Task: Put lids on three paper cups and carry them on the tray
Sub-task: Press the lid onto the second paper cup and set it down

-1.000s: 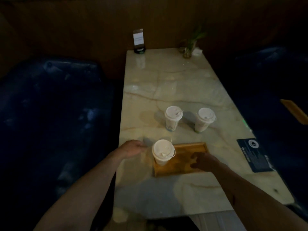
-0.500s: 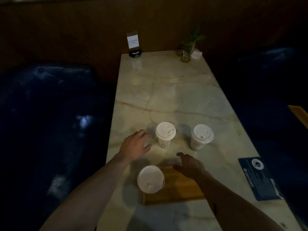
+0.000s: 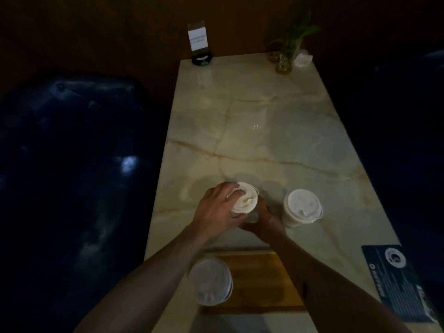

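Three white lidded paper cups are on a marble table. One lidded cup [image 3: 210, 281] stands on the left end of the wooden tray [image 3: 259, 282] near me. The middle cup [image 3: 245, 200] stands on the table beyond the tray, and both hands are around it: my left hand [image 3: 215, 210] grips its left side and rim, my right hand [image 3: 260, 218] holds its lower right side. The third cup [image 3: 301, 207] stands to the right, apart from my hands.
A dark printed card [image 3: 398, 280] lies at the table's right edge. At the far end stand a sign holder [image 3: 199, 44] and a small plant in a glass [image 3: 286, 56]. Dark blue seats flank the marble table [image 3: 264, 131] on both sides.
Both hands left the tray and the cup on it, moved forward, and closed around the middle cup. The view shifted forward, so the tray sits lower in frame.
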Motion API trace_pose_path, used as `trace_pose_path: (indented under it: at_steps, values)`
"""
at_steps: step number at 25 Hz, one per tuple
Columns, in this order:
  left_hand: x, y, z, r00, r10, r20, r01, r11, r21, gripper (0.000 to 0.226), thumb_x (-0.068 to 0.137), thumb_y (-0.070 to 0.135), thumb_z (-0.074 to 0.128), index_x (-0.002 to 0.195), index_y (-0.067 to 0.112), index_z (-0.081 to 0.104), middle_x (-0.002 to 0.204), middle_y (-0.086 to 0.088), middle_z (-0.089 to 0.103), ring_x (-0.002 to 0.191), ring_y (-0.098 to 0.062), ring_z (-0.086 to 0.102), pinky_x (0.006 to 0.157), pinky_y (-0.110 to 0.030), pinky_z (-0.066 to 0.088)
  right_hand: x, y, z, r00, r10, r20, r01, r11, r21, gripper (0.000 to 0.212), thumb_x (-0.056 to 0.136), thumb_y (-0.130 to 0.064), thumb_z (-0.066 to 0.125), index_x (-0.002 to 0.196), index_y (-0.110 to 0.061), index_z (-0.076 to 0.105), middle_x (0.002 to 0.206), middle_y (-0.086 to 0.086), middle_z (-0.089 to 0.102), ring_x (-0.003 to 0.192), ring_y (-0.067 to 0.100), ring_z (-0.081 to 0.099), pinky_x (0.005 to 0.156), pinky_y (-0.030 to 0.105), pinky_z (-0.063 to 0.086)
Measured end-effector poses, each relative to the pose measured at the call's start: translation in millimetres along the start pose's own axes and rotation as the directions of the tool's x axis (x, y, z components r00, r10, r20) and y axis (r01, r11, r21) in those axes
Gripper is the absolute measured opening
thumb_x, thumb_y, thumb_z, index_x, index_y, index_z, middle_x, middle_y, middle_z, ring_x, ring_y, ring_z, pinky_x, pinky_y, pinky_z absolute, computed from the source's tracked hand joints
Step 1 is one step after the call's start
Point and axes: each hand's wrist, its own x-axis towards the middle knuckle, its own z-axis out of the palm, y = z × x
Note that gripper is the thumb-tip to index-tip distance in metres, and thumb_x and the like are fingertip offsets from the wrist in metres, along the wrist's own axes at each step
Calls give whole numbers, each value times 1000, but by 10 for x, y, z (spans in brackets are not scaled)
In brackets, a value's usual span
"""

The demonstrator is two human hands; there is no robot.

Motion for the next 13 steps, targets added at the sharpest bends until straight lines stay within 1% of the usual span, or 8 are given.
trace_pose_path:
  at_steps: [1, 2, 4, 6, 7, 9, 11, 13]
  values:
    - [18, 0, 30, 1000, -1, -6, 1, 1000, -5, 57, 75, 55, 71, 122, 24, 64, 133, 1, 58, 123, -22, 56, 95, -36, 50, 76, -1, 5, 1000, -14, 16, 13, 996, 87, 100, 65, -23, 90, 148, -14, 34, 140, -2, 50, 134, 21, 47, 101, 20, 35]
    - [30, -1, 51, 1000, 7, -12, -7, 1000, -3, 54, 75, 54, 71, 119, 22, 66, 131, -1, 60, 121, -23, 57, 93, -36, 51, 142, 0, 3, 999, -25, 38, 19, 988, 152, 96, 66, -16, 89, 146, -11, 36, 140, 1, 50, 133, 21, 47, 103, 23, 37]
    - [44, -12, 90, 999, 28, -34, -28, 1000, 1, 50, 78, 53, 70, 116, 20, 67, 128, -3, 61, 119, -24, 59, 90, -34, 53, 223, -6, -2, 993, -22, 112, -11, 958, 287, 88, 68, 2, 84, 143, -6, 39, 140, 14, 53, 130, 31, 51, 99, 38, 48]
    - [41, -17, 120, 998, 22, -62, -23, 1000, -18, 48, 79, 51, 69, 115, 20, 68, 127, -3, 61, 120, -23, 58, 89, -33, 54, 226, -10, 10, 987, -6, 158, -68, 888, 456, 87, 68, 19, 76, 144, -1, 37, 140, 23, 51, 129, 40, 50, 100, 53, 49]
    - [33, -14, 128, 997, 13, -70, -15, 999, -30, 47, 79, 51, 69, 115, 20, 67, 128, -2, 60, 121, -22, 56, 89, -32, 54, 220, -11, 22, 989, 6, 151, -82, 862, 501, 87, 68, 22, 75, 143, 1, 37, 140, 24, 52, 129, 41, 50, 101, 56, 48]
    - [17, -6, 132, 997, -6, -73, 3, 999, -46, 47, 78, 50, 69, 117, 23, 64, 130, 1, 57, 124, -18, 52, 90, -30, 55, 197, -31, 25, 993, 0, 116, -57, 872, 487, 87, 66, 16, 80, 142, 0, 40, 137, 20, 55, 126, 35, 54, 101, 47, 49]
    - [3, 18, 104, 997, -37, -74, 32, 998, -60, 49, 76, 49, 70, 118, 25, 61, 132, 4, 53, 126, -15, 47, 89, -29, 55, 163, -55, -4, 997, -29, 66, 0, 914, 406, 88, 64, 5, 86, 141, -4, 44, 133, 9, 59, 121, 22, 55, 101, 36, 47]
    - [-19, 50, 33, 995, -60, -81, 53, 995, -84, 50, 74, 47, 72, 118, 26, 61, 133, 5, 52, 126, -12, 45, 87, -28, 55, 119, -92, -37, 998, -53, 22, 42, 933, 359, 88, 62, -1, 89, 139, -7, 46, 125, 0, 59, 116, 15, 54, 101, 32, 45]
